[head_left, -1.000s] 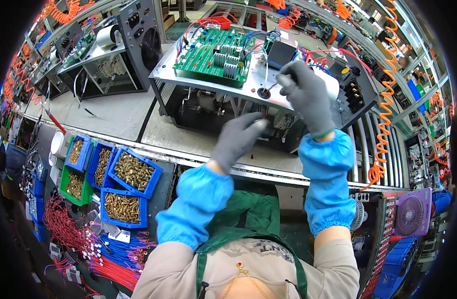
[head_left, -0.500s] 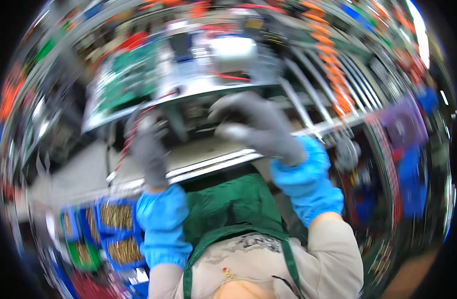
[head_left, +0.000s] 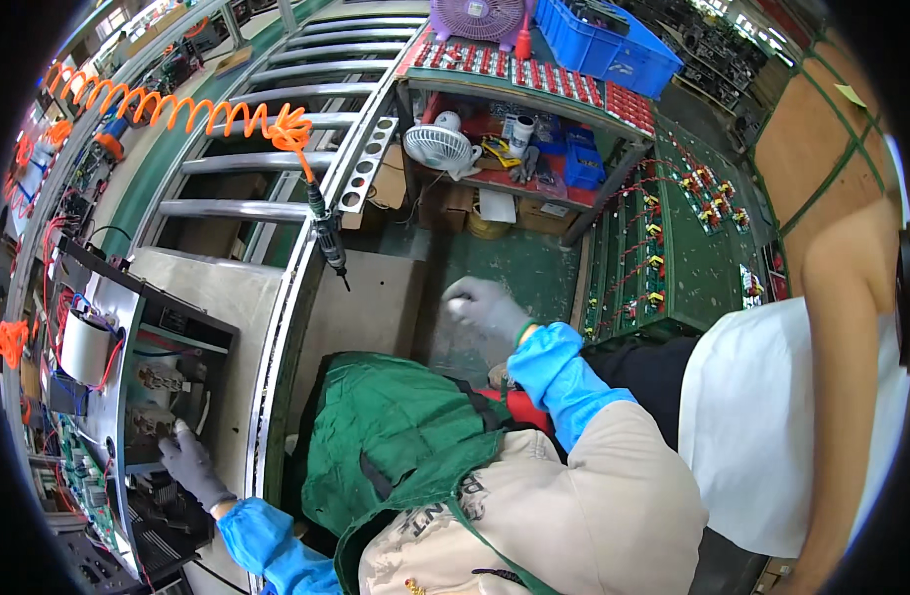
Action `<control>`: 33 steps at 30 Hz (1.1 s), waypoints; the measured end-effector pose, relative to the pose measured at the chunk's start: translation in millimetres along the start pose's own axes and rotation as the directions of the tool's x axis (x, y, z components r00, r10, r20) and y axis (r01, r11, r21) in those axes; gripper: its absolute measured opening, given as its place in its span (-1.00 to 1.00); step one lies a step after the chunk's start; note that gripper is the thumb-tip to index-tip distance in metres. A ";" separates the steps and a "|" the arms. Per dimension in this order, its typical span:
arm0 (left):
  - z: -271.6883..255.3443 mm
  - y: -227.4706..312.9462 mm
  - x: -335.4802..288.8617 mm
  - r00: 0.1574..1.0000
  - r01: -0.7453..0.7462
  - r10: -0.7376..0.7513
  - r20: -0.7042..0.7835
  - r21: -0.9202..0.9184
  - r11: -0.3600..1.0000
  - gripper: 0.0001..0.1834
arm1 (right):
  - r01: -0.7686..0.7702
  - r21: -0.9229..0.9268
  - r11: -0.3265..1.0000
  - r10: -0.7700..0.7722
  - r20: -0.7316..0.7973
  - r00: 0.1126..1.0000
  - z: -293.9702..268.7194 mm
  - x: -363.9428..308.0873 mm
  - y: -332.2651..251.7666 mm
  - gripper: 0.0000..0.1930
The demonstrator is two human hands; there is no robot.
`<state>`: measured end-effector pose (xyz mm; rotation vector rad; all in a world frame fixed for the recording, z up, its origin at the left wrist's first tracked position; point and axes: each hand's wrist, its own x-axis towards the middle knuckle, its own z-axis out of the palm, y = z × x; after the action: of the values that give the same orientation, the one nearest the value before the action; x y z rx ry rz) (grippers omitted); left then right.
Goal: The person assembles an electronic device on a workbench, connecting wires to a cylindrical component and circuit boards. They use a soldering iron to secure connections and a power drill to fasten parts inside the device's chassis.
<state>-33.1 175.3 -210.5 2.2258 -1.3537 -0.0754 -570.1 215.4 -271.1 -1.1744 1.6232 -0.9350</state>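
Two hands [head_left: 191, 468] [head_left: 490, 305], metal chassis [head_left: 99, 405] beside the left, far from right

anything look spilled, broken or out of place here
Nothing stands out as spilled or damaged. The metal unit by the left hand is open with its insides exposed, and a power driver hangs from an orange coiled hose, but neither looks odd.
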 end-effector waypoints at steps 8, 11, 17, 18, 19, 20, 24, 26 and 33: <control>-49.0 39.2 -31.2 0.952 0.269 -0.268 0.145 -0.814 0.514 -0.77 | -0.079 0.361 0.929 0.172 -0.233 0.957 -67.8 29.9 60.2 -0.79; -52.6 46.2 -52.4 0.977 0.108 -0.202 -0.061 -0.679 0.726 -0.65 | -0.128 0.231 0.964 0.185 -0.244 0.952 -84.1 51.7 67.7 -0.75; -44.5 2.3 -58.0 0.983 0.096 -0.178 -0.045 -0.699 0.708 -0.61 | -0.229 -0.146 0.963 0.145 -0.437 0.888 -215.6 102.4 128.4 -0.62; -45.6 5.8 -66.0 0.979 0.139 -0.204 -0.011 -0.696 0.705 -0.59 | -0.250 -0.391 0.886 0.001 -0.538 0.843 -243.6 102.8 133.0 -0.59; -48.2 10.8 -74.5 0.973 0.180 -0.229 0.022 -0.692 0.699 -0.57 | -0.294 -0.601 0.743 -0.164 -0.589 0.791 -272.7 101.5 137.0 -0.56; -49.8 -6.8 -78.5 0.975 0.178 -0.221 0.021 -0.674 0.717 -0.57 | -0.340 -0.574 0.745 -0.161 -0.649 0.744 -309.9 100.4 145.9 -0.54; -47.1 -57.2 -90.1 0.945 0.279 -0.314 0.089 -0.720 0.635 -0.58 | -0.694 -0.440 0.570 -0.097 -0.875 0.474 -378.7 67.1 118.6 -0.62; -34.6 -124.3 -76.7 0.949 0.273 -0.295 0.116 -0.770 0.577 -0.58 | -0.794 -0.382 0.472 -0.061 -0.913 0.403 -420.0 44.0 126.9 -0.61; -36.1 -125.8 -100.0 0.813 0.478 -0.549 0.194 -0.762 0.437 -0.87 | -0.859 -0.353 0.371 0.101 -0.904 0.415 -526.4 31.7 202.1 -0.63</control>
<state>30.4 319.0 -259.7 1.7088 -0.3516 -0.6690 -1131.0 275.0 -300.6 -0.5102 3.1865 -0.0797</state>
